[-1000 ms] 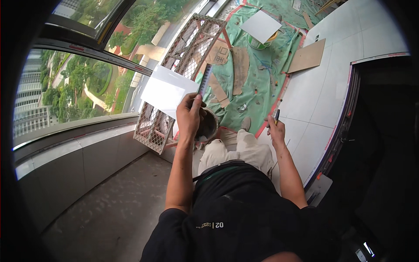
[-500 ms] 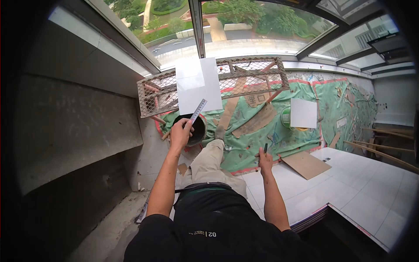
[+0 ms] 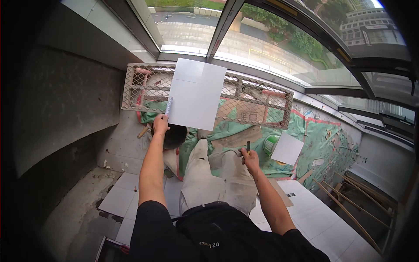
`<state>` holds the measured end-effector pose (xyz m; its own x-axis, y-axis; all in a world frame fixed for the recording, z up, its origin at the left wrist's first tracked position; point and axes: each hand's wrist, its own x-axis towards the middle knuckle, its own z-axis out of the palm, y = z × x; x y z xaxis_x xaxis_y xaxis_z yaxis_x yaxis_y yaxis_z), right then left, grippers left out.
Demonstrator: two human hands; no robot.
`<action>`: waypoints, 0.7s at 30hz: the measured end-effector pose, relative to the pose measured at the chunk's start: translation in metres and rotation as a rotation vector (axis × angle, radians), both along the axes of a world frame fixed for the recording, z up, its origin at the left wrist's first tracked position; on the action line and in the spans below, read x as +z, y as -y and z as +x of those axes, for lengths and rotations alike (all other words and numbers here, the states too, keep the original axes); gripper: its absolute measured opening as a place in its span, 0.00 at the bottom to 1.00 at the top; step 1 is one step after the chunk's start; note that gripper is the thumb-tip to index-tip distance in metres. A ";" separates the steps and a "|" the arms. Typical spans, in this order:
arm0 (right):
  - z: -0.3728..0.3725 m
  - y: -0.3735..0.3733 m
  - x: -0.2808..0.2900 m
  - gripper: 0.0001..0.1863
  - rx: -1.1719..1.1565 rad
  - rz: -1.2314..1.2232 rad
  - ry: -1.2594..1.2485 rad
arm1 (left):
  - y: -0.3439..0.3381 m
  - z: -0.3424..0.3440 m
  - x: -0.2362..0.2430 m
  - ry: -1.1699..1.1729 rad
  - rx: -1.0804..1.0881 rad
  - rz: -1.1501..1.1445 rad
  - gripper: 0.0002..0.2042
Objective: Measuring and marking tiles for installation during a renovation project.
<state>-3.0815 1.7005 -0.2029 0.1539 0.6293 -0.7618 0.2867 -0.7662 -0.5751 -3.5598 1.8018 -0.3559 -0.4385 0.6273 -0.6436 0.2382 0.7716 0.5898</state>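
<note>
A short silver ruler (image 3: 169, 105) is pinched in my left hand (image 3: 161, 125). It lies along the left edge of a large white tile (image 3: 198, 98), near the tile's lower left corner. The tile rests on a metal mesh bench (image 3: 268, 98) in front of the window. My right hand (image 3: 249, 163) is closed round a slim black marker-like tool (image 3: 248, 146), which points upward and stays apart from the tile. Its lower part is hidden by my fingers.
Under the tile's lower left corner stands a black bucket (image 3: 175, 137). A green bucket (image 3: 270, 143) with a smaller white tile (image 3: 287, 149) on it is at the right. Green sheeting (image 3: 323, 144) covers the floor; wooden strips (image 3: 349, 205) lie far right.
My left hand has moved left and down, bringing the ruler from above the tile's lower part to its left edge. My right hand has shifted left, still holding the black tool. My view has turned.
</note>
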 end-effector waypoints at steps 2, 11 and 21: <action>-0.005 -0.040 -0.021 0.23 0.061 0.003 -0.052 | -0.002 -0.009 -0.017 -0.009 0.062 0.009 0.15; -0.076 -0.260 -0.151 0.23 0.224 0.081 -0.175 | -0.020 0.006 -0.015 -0.026 0.081 0.026 0.15; -0.063 -0.286 -0.173 0.24 0.508 0.285 0.258 | 0.066 0.123 0.017 -0.218 0.023 0.185 0.14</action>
<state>-3.1447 1.9860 -0.3754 -0.0605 0.8446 -0.5320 0.7306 -0.3256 -0.6001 -3.4364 1.7353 -0.3386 -0.5694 0.7134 -0.4084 0.3581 0.6625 0.6580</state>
